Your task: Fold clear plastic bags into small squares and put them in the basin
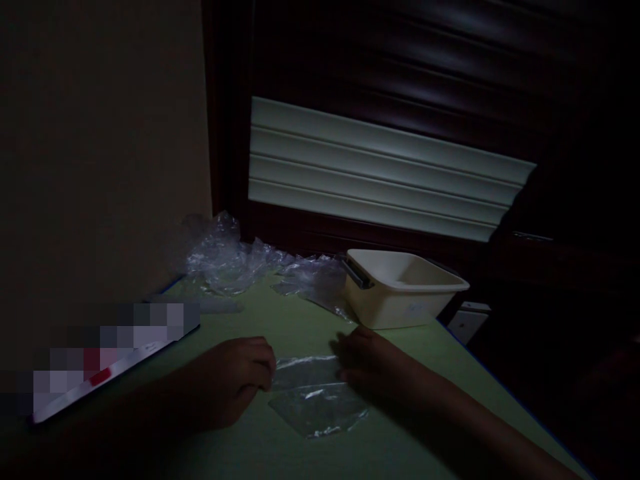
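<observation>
A clear plastic bag (320, 408) is spread between my two hands, low over the green tabletop, with a fold or seam running across it. My left hand (243, 377) pinches its upper left edge, fingers curled inward. At the opposite edge, my right hand (373, 360) grips the upper right side with thumb and fingers; its fingertips are dim and partly blurred. Crumpled clear plastic bags (225, 257) lie heaped at the table's far end, beyond both hands. A cream plastic basket (385, 307) with dark handles stands just past my right hand.
The green table (250, 453) has a blue edge on the right. A flat white-edged item (145, 353), partly pixelated, lies at the left. Behind the basket is a small pale object (467, 323). A wall (105, 147) and dark slatted panel (380, 167) bound the far side.
</observation>
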The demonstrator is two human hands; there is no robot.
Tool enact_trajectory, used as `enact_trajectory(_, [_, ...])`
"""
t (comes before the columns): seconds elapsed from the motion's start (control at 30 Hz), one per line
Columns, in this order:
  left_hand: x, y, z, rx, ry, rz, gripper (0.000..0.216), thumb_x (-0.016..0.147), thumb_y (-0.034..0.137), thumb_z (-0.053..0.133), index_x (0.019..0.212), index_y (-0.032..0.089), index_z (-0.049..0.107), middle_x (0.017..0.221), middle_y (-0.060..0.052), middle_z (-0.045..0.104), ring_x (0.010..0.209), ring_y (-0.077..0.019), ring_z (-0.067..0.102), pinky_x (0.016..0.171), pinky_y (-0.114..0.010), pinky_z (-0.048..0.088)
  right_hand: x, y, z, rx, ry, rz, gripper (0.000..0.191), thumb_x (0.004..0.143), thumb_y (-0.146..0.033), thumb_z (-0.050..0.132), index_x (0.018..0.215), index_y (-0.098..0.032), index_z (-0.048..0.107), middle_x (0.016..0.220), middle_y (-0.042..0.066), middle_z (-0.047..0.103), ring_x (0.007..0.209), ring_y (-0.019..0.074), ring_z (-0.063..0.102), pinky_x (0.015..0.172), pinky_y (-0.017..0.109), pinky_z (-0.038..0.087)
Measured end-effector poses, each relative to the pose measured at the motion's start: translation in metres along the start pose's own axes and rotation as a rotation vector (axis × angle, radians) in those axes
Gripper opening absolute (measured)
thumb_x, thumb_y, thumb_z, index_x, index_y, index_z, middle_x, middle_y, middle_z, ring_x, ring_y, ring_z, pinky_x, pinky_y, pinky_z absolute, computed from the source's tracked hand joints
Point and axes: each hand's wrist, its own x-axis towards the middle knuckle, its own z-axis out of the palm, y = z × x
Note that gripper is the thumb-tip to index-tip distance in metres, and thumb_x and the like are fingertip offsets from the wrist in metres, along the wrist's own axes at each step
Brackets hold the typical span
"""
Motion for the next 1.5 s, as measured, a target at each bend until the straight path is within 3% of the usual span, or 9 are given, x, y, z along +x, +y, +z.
enact_trajectory(0.1, [0.002,0.003,0.001,-0.039,0.029,-0.071,0.031,0.064,-0.007,0.043,0.075,0.017,0.059,0.083,-0.002,0.058,0.081,-0.0150,0.056,0.071,-0.023,0.043,0.010,0.007,0.004,0.012,-0.036,0.077,0.021,0.072,-0.026,0.067,0.089,-0.014,0.061,0.087,0.005,0.058,0.073,0.0168,0.055,0.063,0.027,0.044])
enact_trajectory(0.3, [-0.001,-0.006,0.019,-0.069,0.185,-0.336,0.052,0.077,0.019,0.059,0.126,0.019,0.044,0.122,-0.010,0.053,0.111,-0.0233,0.052,0.094,-0.036,0.042,0.004,0.007,0.016,0.172,0.107,0.060,0.011,0.070,-0.014,0.060,0.066,-0.018,0.050,0.072,0.001,0.055,0.066,0.0149,0.052,0.058,0.025,0.040])
enact_trajectory(0.53, [-0.006,-0.019,0.032,-0.225,0.163,-0.546,0.056,0.072,0.030,0.065,0.124,0.021,0.047,0.106,-0.005,0.063,0.096,-0.0218,0.060,0.087,-0.034,0.046,0.000,-0.001,0.015,0.321,0.191,0.027,0.010,0.078,-0.024,0.053,0.069,-0.020,0.049,0.072,0.005,0.061,0.067,0.0175,0.056,0.059,0.028,0.044])
enact_trajectory(0.73, [-0.001,-0.016,0.027,-0.181,0.126,-0.495,0.022,0.075,0.022,0.056,0.096,0.019,0.063,0.092,-0.002,0.066,0.083,-0.0182,0.060,0.077,-0.029,0.046,-0.001,-0.004,0.012,0.368,0.137,0.045,0.009,0.077,-0.024,0.059,0.079,-0.019,0.052,0.081,0.007,0.064,0.079,0.0209,0.059,0.067,0.032,0.048])
enact_trajectory(0.87, [0.000,-0.014,0.026,-0.184,0.143,-0.479,0.018,0.077,0.022,0.053,0.092,0.018,0.063,0.086,-0.002,0.064,0.078,-0.0172,0.060,0.072,-0.028,0.045,-0.002,-0.002,0.009,0.526,0.010,0.061,0.037,0.069,-0.020,0.068,0.102,-0.017,0.053,0.108,0.010,0.064,0.093,0.0222,0.061,0.078,0.033,0.050])
enact_trajectory(1.0, [0.000,-0.014,0.027,-0.188,0.136,-0.493,0.023,0.076,0.025,0.057,0.098,0.019,0.062,0.092,-0.003,0.063,0.083,-0.0187,0.060,0.075,-0.029,0.045,-0.002,0.002,0.011,0.553,-0.011,0.054,0.043,0.071,-0.010,0.060,0.113,-0.015,0.053,0.120,0.012,0.061,0.101,0.0221,0.061,0.085,0.033,0.050])
enact_trajectory(1.17, [-0.001,-0.015,0.026,-0.168,0.081,-0.442,0.030,0.070,0.022,0.061,0.100,0.019,0.060,0.093,-0.003,0.062,0.086,-0.0197,0.059,0.076,-0.030,0.045,0.000,0.003,0.015,0.479,0.021,0.053,0.035,0.071,-0.007,0.057,0.104,-0.015,0.058,0.113,0.011,0.064,0.099,0.0222,0.062,0.085,0.036,0.049])
enact_trajectory(1.3, [-0.001,-0.014,0.024,-0.180,0.057,-0.421,0.032,0.071,0.020,0.060,0.104,0.019,0.059,0.097,-0.003,0.062,0.088,-0.0193,0.059,0.078,-0.029,0.045,0.001,0.006,0.017,0.350,0.064,0.056,0.019,0.071,-0.006,0.055,0.087,-0.015,0.060,0.087,0.007,0.067,0.079,0.0199,0.063,0.069,0.031,0.049])
enact_trajectory(1.5, [-0.001,-0.017,0.028,-0.229,0.161,-0.388,0.025,0.070,0.014,0.054,0.094,0.018,0.061,0.082,-0.001,0.061,0.075,-0.0160,0.059,0.071,-0.026,0.045,0.002,0.010,0.021,0.185,0.126,0.028,0.015,0.067,-0.002,0.054,0.072,-0.016,0.056,0.073,0.003,0.060,0.066,0.0154,0.056,0.057,0.026,0.043])
